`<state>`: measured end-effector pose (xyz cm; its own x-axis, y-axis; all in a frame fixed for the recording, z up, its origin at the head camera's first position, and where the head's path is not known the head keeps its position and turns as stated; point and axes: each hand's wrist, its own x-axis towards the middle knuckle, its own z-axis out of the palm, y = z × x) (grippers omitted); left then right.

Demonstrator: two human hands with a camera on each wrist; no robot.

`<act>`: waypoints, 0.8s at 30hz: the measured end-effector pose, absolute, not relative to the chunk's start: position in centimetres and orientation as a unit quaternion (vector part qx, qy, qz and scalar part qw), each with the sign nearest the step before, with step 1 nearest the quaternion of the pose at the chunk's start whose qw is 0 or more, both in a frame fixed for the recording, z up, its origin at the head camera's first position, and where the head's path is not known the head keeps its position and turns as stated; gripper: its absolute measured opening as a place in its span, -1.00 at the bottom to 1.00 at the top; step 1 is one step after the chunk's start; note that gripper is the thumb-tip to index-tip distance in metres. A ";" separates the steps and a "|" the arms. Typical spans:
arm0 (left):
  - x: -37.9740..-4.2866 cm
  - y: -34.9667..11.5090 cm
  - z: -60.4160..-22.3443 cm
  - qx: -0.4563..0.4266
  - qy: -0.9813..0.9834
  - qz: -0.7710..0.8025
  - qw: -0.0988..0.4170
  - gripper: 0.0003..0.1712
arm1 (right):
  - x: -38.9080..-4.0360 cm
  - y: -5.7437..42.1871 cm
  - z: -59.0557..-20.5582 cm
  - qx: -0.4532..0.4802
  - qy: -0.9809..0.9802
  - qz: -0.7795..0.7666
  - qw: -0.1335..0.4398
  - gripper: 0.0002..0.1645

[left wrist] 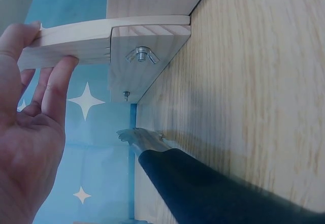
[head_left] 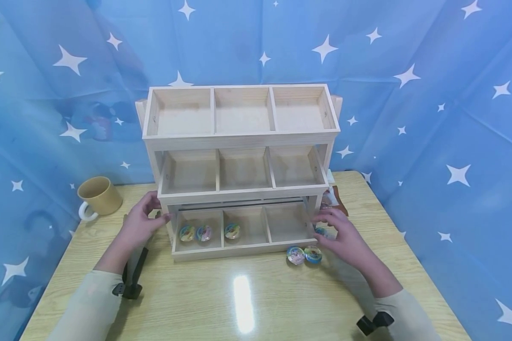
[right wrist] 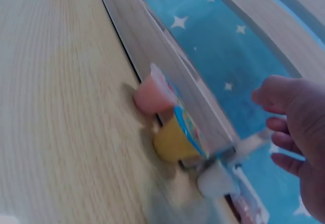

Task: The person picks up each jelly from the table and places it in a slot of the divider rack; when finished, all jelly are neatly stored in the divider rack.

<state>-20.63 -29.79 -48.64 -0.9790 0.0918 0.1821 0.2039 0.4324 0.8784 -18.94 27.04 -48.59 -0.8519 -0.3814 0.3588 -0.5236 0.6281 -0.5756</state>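
Note:
A three-tier wooden shelf (head_left: pixel 241 142) stands on the table, each tier a tray with three compartments. My left hand (head_left: pixel 142 222) grips its left upright (left wrist: pixel 76 43), thumb on one side and fingers on the other. By the right end of the bottom tray is my right hand (head_left: pixel 339 234), fingers loosely bent, holding nothing. Two jelly cups (head_left: pixel 195 233) sit in the bottom tray's left compartment and one jelly cup (head_left: pixel 232 231) in the middle one. On the table at the tray's right front are a pink jelly cup (right wrist: pixel 152 96) and a yellow jelly cup (right wrist: pixel 175 140); a whitish cup (right wrist: pixel 216 180) lies behind them.
A tan mug (head_left: pixel 100 195) with a white handle stands at the back left. Beside my left forearm lies a long black-handled thing (left wrist: pixel 203 183) with a silvery end. A brown-and-white packet (head_left: pixel 334 199) is behind the shelf's right side. A blue starry cloth (head_left: pixel 239 42) hangs behind.

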 end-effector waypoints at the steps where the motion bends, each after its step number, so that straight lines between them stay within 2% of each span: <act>1: -20.6 -29.8 -48.6 -0.087 -0.844 -0.526 0.053 -0.33 | -18.9 27.3 -48.7 0.250 -0.898 0.348 0.101 -0.50; 17: -20.4 -29.8 -48.4 -0.083 -0.843 -0.530 0.049 -0.34 | -19.2 29.7 -51.3 0.207 -0.920 0.326 0.062 -0.52; 24: -20.6 -29.8 -48.6 -0.085 -0.843 -0.528 0.051 -0.33 | -19.5 30.1 -52.3 0.194 -0.925 0.324 0.044 -0.47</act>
